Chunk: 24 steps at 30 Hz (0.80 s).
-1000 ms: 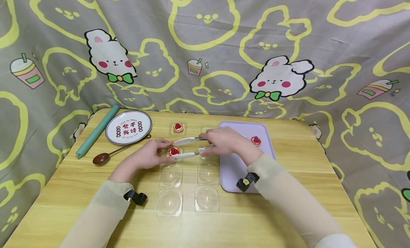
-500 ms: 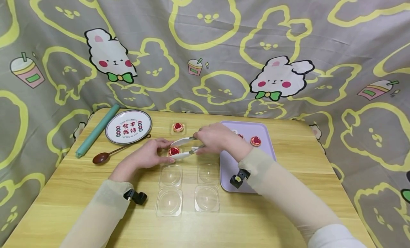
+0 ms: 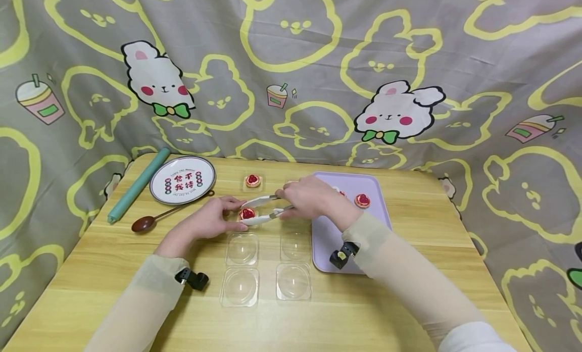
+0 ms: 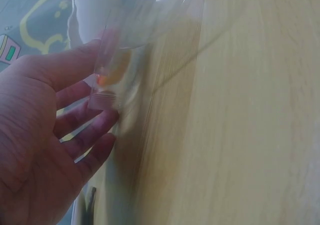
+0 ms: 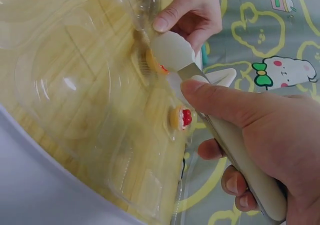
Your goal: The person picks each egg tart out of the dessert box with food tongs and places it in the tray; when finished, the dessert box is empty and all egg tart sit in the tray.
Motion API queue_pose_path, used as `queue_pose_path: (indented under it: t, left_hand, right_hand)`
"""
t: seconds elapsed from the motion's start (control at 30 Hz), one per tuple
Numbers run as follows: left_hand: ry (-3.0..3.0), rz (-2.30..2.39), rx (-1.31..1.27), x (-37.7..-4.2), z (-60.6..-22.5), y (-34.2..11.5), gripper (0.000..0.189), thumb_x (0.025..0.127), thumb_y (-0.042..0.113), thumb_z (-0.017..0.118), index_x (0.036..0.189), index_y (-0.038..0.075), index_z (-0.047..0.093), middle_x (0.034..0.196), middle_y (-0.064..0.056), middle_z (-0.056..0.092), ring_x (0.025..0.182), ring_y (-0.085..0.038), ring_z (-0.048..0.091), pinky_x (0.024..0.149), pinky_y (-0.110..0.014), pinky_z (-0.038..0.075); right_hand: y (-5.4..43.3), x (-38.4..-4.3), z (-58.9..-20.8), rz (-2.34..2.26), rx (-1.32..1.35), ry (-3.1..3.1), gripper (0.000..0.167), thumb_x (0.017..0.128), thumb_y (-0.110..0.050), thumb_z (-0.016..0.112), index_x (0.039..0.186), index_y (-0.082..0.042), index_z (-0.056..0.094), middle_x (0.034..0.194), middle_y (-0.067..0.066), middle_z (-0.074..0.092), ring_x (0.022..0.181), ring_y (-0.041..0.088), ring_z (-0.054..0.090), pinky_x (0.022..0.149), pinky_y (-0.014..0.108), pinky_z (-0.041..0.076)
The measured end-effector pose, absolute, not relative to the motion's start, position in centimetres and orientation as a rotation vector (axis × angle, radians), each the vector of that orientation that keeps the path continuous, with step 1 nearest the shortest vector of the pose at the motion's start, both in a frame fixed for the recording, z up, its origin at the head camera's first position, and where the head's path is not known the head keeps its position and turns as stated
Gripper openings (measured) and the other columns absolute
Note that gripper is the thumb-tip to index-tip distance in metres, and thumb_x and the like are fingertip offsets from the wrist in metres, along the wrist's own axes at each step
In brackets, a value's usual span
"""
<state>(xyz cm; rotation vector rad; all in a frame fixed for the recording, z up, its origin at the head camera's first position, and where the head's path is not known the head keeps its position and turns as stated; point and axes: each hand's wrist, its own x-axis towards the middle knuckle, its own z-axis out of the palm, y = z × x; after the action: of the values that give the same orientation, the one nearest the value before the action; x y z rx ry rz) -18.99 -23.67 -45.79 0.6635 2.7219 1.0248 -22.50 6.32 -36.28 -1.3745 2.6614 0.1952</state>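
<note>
My right hand [image 3: 309,195] grips a pair of tongs [image 5: 172,50] with white tips and metal arms. The arms stand spread on either side of a small tart [image 3: 247,214] with red fruit on top. That tart sits in a clear plastic box [image 4: 105,100]. My left hand [image 3: 206,218] holds this box at its edge, thumb on the near side and fingers behind. Behind it, a second tart [image 3: 252,181] lies in another clear box. The tong tips reach close to my left thumb and fingertips.
On the right lies a purple tray [image 3: 327,251] bearing tarts, one of them a red-topped tart [image 3: 362,200]. Several clear plastic boxes [image 3: 241,287] stand in front. At the left are a teal rolling pin [image 3: 138,185], a round plate [image 3: 182,165] and a wooden spoon [image 3: 143,223].
My right hand and the tongs have shifted slightly left, uncovering another tart on the tray. My left hand keeps its place at the box.
</note>
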Motion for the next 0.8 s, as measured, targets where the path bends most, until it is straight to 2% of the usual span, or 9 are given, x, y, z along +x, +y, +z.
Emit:
queue_pose_path:
  t: [0.2, 0.37, 0.63, 0.8]
  left_hand:
    - [2.714, 1.031, 0.633, -19.0, -45.9, -23.6, 0.082, 0.082, 0.037, 0.094, 0.147, 0.002, 0.060, 0.139, -0.014, 0.066, 0.120, -0.029, 0.062, 0.104, -0.049, 0.051]
    - [2.723, 1.026, 0.647, -18.9, -45.8, -23.7, 0.081, 0.082, 0.039, 0.093, 0.147, 0.002, 0.060, 0.141, -0.015, 0.065, 0.129, -0.033, 0.060, 0.110, -0.052, 0.047]
    - [2.723, 1.021, 0.665, -19.0, -46.0, -23.8, 0.081, 0.083, 0.040, 0.092, 0.147, 0.003, 0.060, 0.143, -0.015, 0.063, 0.133, -0.036, 0.057, 0.114, -0.053, 0.043]
    - [2.708, 1.027, 0.653, -19.0, -46.0, -23.7, 0.081, 0.084, 0.040, 0.092, 0.148, 0.003, 0.060, 0.144, -0.016, 0.063, 0.134, -0.037, 0.056, 0.115, -0.054, 0.043]
  right_hand:
    - [8.4, -22.4, -35.3, 0.094, -1.333, 2.670, 0.052, 0.099, -0.055, 0.071, 0.132, -0.016, 0.068, 0.095, -0.004, 0.062, 0.075, 0.016, 0.059, 0.070, 0.040, 0.052]
    - [10.8, -22.1, -34.2, -0.004, -1.304, 2.691, 0.055, 0.100, -0.054, 0.070, 0.136, -0.013, 0.067, 0.092, -0.003, 0.060, 0.079, 0.017, 0.057, 0.072, 0.038, 0.050]
    - [15.4, -21.2, -33.0, -0.136, -1.246, 2.769, 0.049, 0.096, -0.053, 0.076, 0.128, -0.016, 0.068, 0.087, -0.005, 0.058, 0.069, 0.014, 0.052, 0.061, 0.034, 0.045]
    - [18.5, -20.6, -32.9, -0.169, -1.175, 2.796, 0.057, 0.096, -0.051, 0.077, 0.136, -0.011, 0.069, 0.087, -0.005, 0.059, 0.070, 0.013, 0.052, 0.063, 0.033, 0.045]
